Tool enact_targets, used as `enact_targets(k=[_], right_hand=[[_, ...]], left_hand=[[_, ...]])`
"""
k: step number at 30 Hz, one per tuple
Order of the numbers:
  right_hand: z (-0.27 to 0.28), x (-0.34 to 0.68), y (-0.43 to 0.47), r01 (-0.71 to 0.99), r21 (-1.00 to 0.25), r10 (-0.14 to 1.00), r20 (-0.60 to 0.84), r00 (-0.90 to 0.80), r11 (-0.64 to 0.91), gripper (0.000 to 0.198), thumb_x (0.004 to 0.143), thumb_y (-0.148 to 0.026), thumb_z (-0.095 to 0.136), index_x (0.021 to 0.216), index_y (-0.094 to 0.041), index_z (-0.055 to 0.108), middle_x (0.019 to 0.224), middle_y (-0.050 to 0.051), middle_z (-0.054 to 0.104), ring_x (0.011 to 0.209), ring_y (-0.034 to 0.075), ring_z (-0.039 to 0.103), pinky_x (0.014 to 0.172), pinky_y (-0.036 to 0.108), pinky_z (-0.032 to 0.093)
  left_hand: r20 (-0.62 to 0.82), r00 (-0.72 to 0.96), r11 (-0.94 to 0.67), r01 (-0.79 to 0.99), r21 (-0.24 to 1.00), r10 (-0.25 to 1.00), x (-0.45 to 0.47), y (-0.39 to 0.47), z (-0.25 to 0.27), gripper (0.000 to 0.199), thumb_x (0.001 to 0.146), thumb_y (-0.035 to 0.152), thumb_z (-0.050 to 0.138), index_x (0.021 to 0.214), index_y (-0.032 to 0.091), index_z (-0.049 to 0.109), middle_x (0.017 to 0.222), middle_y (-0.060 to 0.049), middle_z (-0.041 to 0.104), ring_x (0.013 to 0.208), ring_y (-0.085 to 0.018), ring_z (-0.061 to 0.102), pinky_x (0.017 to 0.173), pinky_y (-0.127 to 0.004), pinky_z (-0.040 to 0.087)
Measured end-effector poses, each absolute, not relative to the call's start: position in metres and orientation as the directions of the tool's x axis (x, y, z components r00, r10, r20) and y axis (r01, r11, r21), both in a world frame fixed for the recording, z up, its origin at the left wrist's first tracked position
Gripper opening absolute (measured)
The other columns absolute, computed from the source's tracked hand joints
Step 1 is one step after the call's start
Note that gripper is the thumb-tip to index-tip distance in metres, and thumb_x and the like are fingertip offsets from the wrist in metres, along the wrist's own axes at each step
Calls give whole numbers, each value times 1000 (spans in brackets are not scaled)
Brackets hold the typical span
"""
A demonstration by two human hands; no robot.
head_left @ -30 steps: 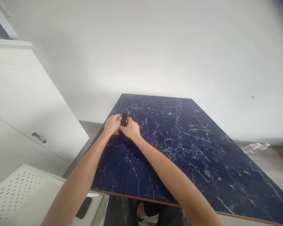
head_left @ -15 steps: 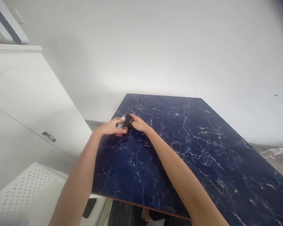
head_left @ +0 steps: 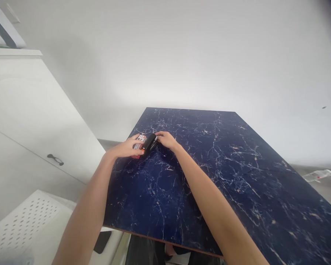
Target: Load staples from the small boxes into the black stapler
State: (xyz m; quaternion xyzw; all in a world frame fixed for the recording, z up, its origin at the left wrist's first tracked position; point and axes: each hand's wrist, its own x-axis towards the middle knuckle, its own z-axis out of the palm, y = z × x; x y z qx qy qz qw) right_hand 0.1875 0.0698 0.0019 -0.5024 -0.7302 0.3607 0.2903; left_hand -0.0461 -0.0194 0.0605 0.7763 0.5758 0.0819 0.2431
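Note:
Near the left edge of the dark blue table (head_left: 160, 198), my left hand (head_left: 127, 148) is wrapped round a small red and white box (head_left: 138, 145) with print on it. Against the box's right side leans a black case (head_left: 149, 142), tilted to the right, with a small orange patch low on its left. Thin silvery lines or edges show along the case's right side; what they are I cannot make out. My right hand (head_left: 167, 140) has its fingers curled at the case's upper right edge. The fingertips there are partly hidden.
A white cabinet (head_left: 30, 110) with a dark handle (head_left: 55, 159) stands at the left. Below it is a white perforated box (head_left: 24, 221), with a black flat object (head_left: 102, 241) nearby. Clear plastic wrapping (head_left: 321, 175) lies past the table's right edge. A white wall (head_left: 187, 55) rises behind.
The black case has tipped to the right, and its silvery edges now show. My right hand has moved slightly right. My left hand stays on the box.

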Motion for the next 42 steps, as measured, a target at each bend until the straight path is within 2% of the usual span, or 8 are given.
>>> enact_targets(k=[5,9,16,25,30,34,39,42], right_hand=[[-4,196,77,558,-802,960,65,-272,212,36,88,-12,52,114,-20,75,105,4,78,84,13,73,87,23,53],[8,218,78,610,-749,939,48,-341,259,37,85,-7,51,110,-18,76,98,6,79,78,15,72,81,24,54],[31,228,66,668,-566,828,48,-558,483,43,73,-2,57,101,-26,80,119,3,76,109,25,68,94,28,49],[43,224,56,751,-401,832,55,-552,524,39,75,-2,62,103,-26,77,114,9,76,107,31,68,88,33,49],[45,227,55,748,-417,842,92,-531,517,36,80,-6,60,107,-24,74,109,11,75,102,32,68,85,35,49],[43,234,58,716,-482,848,122,-516,505,31,84,-10,63,111,-24,72,110,8,76,102,26,69,85,30,50],[45,239,60,691,-557,875,156,-458,460,26,93,-20,61,119,-22,68,117,5,75,106,18,69,91,24,49],[48,244,65,730,-568,917,131,-376,380,29,95,-25,60,122,-19,68,121,9,74,111,21,68,94,27,49]], left_hand=[[-13,276,-251,893,373,961,-29,-21,55,52,75,58,74,116,27,75,172,-4,17,155,-40,21,122,-54,33],[83,286,-297,890,345,955,-27,-18,53,39,77,44,69,110,26,77,168,-3,27,153,-38,27,121,-50,36],[124,289,-315,881,354,949,-33,-11,46,42,78,39,65,116,24,74,162,-6,37,148,-37,35,119,-50,39],[110,286,-306,879,366,952,-32,-11,47,37,78,37,65,111,24,74,161,-7,40,148,-37,36,118,-49,39],[106,289,-308,881,360,951,-31,-13,48,34,78,38,64,107,23,73,161,-6,39,147,-38,36,118,-51,39],[88,282,-294,882,369,955,-31,-14,50,35,78,41,65,107,23,74,161,-8,40,147,-39,36,117,-51,40],[7,290,-263,859,440,957,-41,-19,64,63,80,46,64,140,28,59,158,-7,45,142,-37,44,113,-46,44],[-50,223,-182,888,423,973,-49,-23,72,64,81,43,59,143,27,56,152,-9,52,134,-35,53,104,-41,51]])
